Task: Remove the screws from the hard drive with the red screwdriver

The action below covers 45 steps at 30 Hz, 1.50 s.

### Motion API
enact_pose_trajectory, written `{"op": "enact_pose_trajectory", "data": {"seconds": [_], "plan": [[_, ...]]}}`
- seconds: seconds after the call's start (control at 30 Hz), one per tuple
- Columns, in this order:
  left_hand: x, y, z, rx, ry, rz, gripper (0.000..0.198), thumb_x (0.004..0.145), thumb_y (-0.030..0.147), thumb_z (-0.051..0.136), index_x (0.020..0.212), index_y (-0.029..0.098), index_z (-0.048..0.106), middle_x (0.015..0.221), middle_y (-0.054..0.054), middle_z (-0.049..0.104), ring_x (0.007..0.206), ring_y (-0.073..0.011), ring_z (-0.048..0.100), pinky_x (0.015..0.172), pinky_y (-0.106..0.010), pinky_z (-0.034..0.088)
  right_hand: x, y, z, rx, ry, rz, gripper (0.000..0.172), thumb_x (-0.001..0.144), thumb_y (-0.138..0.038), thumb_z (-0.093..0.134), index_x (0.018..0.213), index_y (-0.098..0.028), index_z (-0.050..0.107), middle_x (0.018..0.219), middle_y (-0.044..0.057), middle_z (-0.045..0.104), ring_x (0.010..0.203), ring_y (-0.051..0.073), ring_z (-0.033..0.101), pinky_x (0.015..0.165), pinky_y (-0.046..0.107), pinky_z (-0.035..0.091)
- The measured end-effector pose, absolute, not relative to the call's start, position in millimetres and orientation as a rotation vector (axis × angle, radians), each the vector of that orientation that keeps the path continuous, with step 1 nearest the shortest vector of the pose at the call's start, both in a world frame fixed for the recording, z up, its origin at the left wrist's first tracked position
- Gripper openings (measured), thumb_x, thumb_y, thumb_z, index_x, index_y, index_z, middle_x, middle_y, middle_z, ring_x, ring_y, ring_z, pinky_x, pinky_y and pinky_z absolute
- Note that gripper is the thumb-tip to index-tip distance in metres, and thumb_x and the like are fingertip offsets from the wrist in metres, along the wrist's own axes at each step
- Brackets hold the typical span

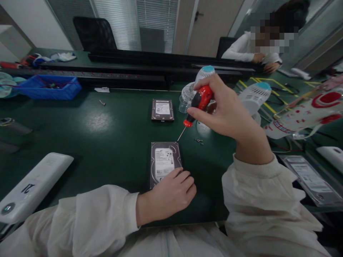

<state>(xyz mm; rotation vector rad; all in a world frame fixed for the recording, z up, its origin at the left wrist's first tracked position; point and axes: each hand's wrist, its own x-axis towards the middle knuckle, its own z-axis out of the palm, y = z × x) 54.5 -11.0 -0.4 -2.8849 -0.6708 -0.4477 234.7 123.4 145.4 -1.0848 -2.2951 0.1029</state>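
A hard drive [164, 157] with a white label lies flat on the green table in front of me. Across its lower right part rests my left hand [170, 194], its bent fingers gripping the drive's right edge. My right hand [225, 110] is closed around the red and black handle of a screwdriver [199, 101]. The slanted shaft runs down to the drive's upper right corner, where the tip meets a screw position; any screw there is too small to make out. Several small loose screws [198, 141] lie right of the drive.
Beyond sits a second hard drive [162, 110]. White handheld fans [254, 97] and a patterned bottle [305, 112] stand to the right. A blue bin [50, 87] is at back left, a white device [36, 184] at near left. Another person [241, 46] sits across the table.
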Motion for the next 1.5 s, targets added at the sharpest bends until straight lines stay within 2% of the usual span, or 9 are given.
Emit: {"op": "enact_pose_trajectory", "data": {"seconds": [0.1,0.33,0.5,0.7,0.9,1.13,1.27,1.37,1.5], "plan": [[54.6,-11.2,0.5,-2.884,-0.675,-0.453,0.02,0.104,0.019,0.052,0.113,0.013,0.069,0.117,-0.01,0.073,0.114,-0.0262,0.065,0.102,-0.041,0.046,237.1,121.8,147.2,-1.009,-2.324,0.226,0.045,0.087,-0.037,0.067,0.128,-0.027,0.053,0.129,0.01,0.064,0.097,0.026,0.065,0.076,0.042,0.055],[54.2,-11.5,-0.7,-2.896,-0.677,-0.415,0.018,0.104,0.02,0.055,0.113,0.014,0.069,0.119,-0.011,0.072,0.114,-0.025,0.064,0.101,-0.041,0.046,235.9,120.7,149.9,-1.143,-2.278,-0.01,0.042,0.085,-0.047,0.073,0.118,-0.026,0.058,0.11,0.007,0.069,0.088,0.026,0.064,0.082,0.045,0.052],[54.4,-11.2,-2.0,-2.889,-0.674,-0.436,0.019,0.104,0.02,0.054,0.114,0.014,0.069,0.119,-0.01,0.073,0.114,-0.0261,0.065,0.101,-0.042,0.046,235.7,119.7,148.8,-0.942,-2.34,0.21,0.047,0.085,-0.024,0.067,0.128,-0.024,0.05,0.125,0.009,0.066,0.089,0.022,0.064,0.079,0.039,0.053],[53.8,-10.8,-1.3,-2.882,-0.672,-0.454,0.019,0.105,0.02,0.054,0.113,0.014,0.07,0.119,-0.01,0.073,0.113,-0.0256,0.066,0.101,-0.042,0.047,234.2,120.8,147.6,-1.139,-2.275,0.067,0.037,0.092,-0.047,0.066,0.121,-0.026,0.054,0.108,0.007,0.068,0.086,0.024,0.063,0.078,0.041,0.051],[54.2,-10.7,0.0,-2.881,-0.675,-0.47,0.02,0.105,0.02,0.053,0.113,0.013,0.07,0.118,-0.009,0.074,0.112,-0.0252,0.066,0.101,-0.041,0.047,237.6,123.2,147.4,-0.887,-2.321,0.221,0.043,0.081,-0.022,0.064,0.121,-0.024,0.05,0.121,0.01,0.062,0.096,0.025,0.063,0.085,0.043,0.053],[55.0,-11.0,-1.6,-2.889,-0.678,-0.465,0.018,0.104,0.02,0.055,0.113,0.013,0.07,0.119,-0.01,0.074,0.113,-0.0256,0.065,0.101,-0.042,0.047,235.3,125.8,144.3,-1.152,-2.252,-0.05,0.027,0.093,-0.044,0.065,0.11,-0.025,0.056,0.103,0.007,0.067,0.093,0.027,0.065,0.085,0.046,0.053],[54.4,-10.2,-1.4,-2.884,-0.669,-0.466,0.019,0.104,0.02,0.055,0.113,0.013,0.07,0.116,-0.009,0.074,0.113,-0.0259,0.065,0.103,-0.042,0.047,238.9,127.8,144.0,-1.006,-2.294,-0.026,0.037,0.086,-0.035,0.069,0.117,-0.023,0.053,0.123,0.012,0.062,0.106,0.029,0.062,0.093,0.048,0.054],[53.9,-10.3,-1.0,-2.875,-0.672,-0.466,0.019,0.104,0.02,0.054,0.113,0.014,0.07,0.116,-0.009,0.074,0.113,-0.0256,0.065,0.104,-0.041,0.046,240.0,127.9,143.5,-0.994,-2.28,0.086,0.041,0.085,-0.032,0.069,0.122,-0.027,0.05,0.125,0.009,0.061,0.096,0.025,0.063,0.085,0.045,0.056],[53.8,-11.0,-0.2,-2.87,-0.677,-0.457,0.02,0.105,0.02,0.053,0.112,0.014,0.07,0.117,-0.009,0.075,0.112,-0.0254,0.066,0.102,-0.041,0.047,238.6,129.2,143.7,-1.116,-2.207,-0.022,0.041,0.084,-0.046,0.077,0.112,-0.027,0.054,0.108,0.007,0.065,0.082,0.024,0.061,0.08,0.046,0.054]]}}
